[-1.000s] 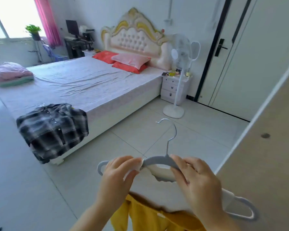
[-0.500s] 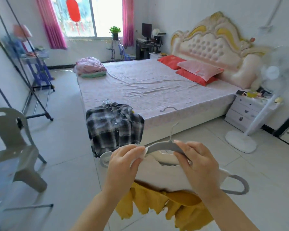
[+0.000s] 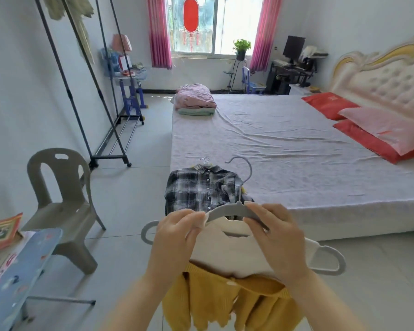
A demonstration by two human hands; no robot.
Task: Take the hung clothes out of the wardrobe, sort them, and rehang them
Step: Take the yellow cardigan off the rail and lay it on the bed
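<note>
Hanger with cream-yellow garment, pinched between both hands

The only mark that can be made out is a dark figure resembling a 2 on the blue patterned board at lower left. Gold print on the red pillow and printing on the orange-bordered card are too blurred to read

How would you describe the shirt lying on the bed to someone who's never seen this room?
Find the big bed. On its near corner, hanging over the edge, lies the shirt. It is black-and-white plaid with buttons, unlike the pink bedding folded at the far corner.
</note>
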